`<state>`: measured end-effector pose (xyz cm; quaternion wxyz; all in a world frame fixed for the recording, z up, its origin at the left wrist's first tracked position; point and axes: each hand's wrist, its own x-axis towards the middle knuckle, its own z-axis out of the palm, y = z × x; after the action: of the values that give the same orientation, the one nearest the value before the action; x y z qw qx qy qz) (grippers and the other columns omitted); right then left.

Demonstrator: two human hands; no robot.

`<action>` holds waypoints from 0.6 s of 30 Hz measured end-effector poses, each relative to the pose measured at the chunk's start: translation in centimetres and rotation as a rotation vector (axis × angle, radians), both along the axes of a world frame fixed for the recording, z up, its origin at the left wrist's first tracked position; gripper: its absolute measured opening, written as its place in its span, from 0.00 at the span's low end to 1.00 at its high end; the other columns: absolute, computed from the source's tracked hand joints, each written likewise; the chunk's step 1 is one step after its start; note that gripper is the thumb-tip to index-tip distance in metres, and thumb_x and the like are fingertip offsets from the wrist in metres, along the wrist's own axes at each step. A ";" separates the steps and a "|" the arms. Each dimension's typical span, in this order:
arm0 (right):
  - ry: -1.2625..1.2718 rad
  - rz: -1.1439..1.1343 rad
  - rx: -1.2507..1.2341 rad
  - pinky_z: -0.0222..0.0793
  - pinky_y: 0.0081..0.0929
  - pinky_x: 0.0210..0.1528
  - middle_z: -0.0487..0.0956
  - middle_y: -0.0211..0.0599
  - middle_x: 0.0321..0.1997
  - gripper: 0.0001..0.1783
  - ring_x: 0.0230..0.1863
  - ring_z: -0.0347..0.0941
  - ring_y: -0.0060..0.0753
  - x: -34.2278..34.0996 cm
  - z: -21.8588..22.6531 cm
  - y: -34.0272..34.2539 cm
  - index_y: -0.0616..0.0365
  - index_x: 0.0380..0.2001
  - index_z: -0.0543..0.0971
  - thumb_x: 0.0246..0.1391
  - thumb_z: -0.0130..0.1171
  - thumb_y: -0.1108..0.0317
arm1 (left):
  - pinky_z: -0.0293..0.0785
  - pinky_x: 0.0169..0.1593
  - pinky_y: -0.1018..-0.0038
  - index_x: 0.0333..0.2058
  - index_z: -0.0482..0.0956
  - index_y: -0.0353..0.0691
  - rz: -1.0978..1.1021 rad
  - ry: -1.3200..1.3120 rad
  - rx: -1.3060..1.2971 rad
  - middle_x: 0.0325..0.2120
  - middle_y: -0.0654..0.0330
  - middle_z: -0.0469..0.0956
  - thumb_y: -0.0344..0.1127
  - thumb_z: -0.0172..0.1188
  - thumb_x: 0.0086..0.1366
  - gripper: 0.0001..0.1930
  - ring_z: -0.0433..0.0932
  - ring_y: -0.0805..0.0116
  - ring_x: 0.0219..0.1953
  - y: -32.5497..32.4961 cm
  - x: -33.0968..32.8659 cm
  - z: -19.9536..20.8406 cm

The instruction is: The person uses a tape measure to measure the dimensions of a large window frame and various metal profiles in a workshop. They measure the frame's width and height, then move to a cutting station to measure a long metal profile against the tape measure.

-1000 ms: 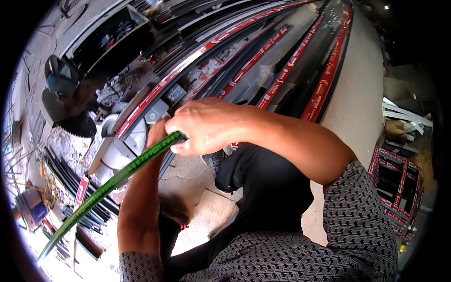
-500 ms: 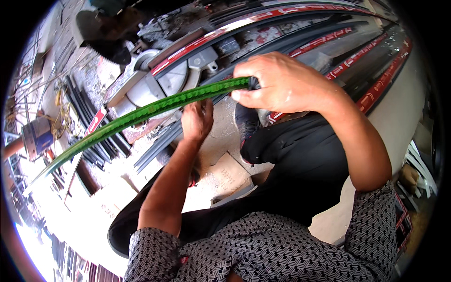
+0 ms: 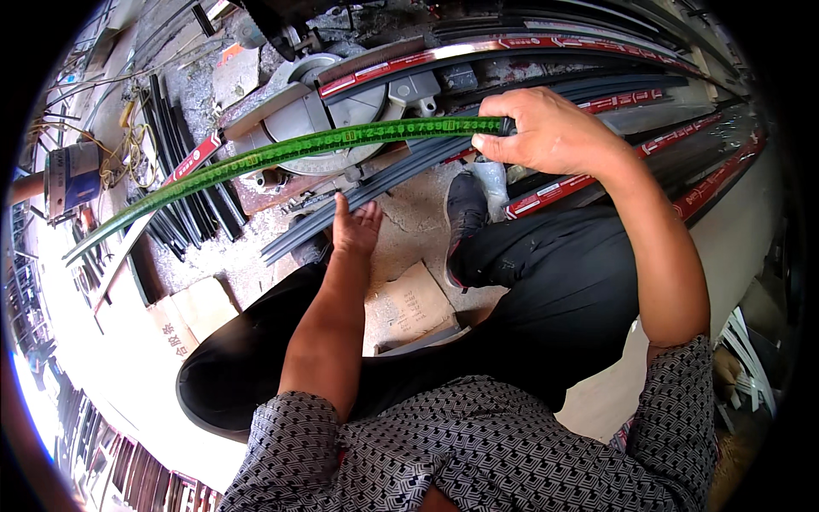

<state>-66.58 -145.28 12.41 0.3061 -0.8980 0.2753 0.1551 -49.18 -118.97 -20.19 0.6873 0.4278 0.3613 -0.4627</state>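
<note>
My right hand (image 3: 546,132) is closed around one end of a tape measure; its body is mostly hidden in my fingers, with a dark edge showing. From there the long green blade (image 3: 341,138) stretches left across the view, bowing down towards the far left. My left hand (image 3: 357,226) hangs below the blade with its palm up and fingers spread, holding nothing. Just beyond its fingertips lies a bundle of dark grey strips (image 3: 401,169); whether the fingers touch it I cannot tell.
Behind the blade stands a mitre saw (image 3: 363,107), with a red-labelled profile (image 3: 409,64) across it. More red-labelled profiles (image 3: 682,136) lie at right. Flattened cardboard (image 3: 414,303) rests on the floor between my legs. Black strips (image 3: 183,154) lie left of the saw.
My left hand has opened from a closed posture, its fingers now spread below the blade. The right hand keeps its hold on the tape measure. The whole view has shifted slightly.
</note>
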 end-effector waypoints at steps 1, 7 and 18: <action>-0.008 0.010 -0.010 0.71 0.41 0.41 0.80 0.52 0.30 0.21 0.35 0.77 0.56 0.0 -0.2 -0.1 0.62 0.36 0.80 0.58 0.63 0.51 | 0.69 0.65 0.52 0.61 0.59 0.30 0.072 -0.021 -0.017 0.59 0.45 0.67 0.58 0.70 0.60 0.44 0.71 0.51 0.60 -0.1 0.6 -0.8; 0.020 0.006 -0.011 0.71 0.41 0.41 0.79 0.54 0.29 0.23 0.35 0.77 0.56 0.5 -0.5 -0.2 0.63 0.38 0.79 0.57 0.63 0.50 | 0.74 0.61 0.57 0.54 0.71 0.39 0.127 -0.008 0.017 0.54 0.55 0.74 0.44 0.64 0.68 0.21 0.73 0.54 0.59 1.4 1.6 -3.2; 0.046 -0.010 0.017 0.72 0.44 0.42 0.81 0.51 0.29 0.21 0.37 0.79 0.53 1.2 0.5 0.6 0.58 0.38 0.82 0.57 0.62 0.50 | 0.76 0.59 0.61 0.43 0.76 0.37 0.115 -0.164 -0.225 0.40 0.59 0.80 0.31 0.62 0.66 0.09 0.79 0.61 0.46 3.6 0.1 -0.8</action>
<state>-65.41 -144.65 12.87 0.3081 -0.8901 0.2856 0.1765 -49.05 -115.38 -21.01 0.7834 0.3631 0.2740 -0.4235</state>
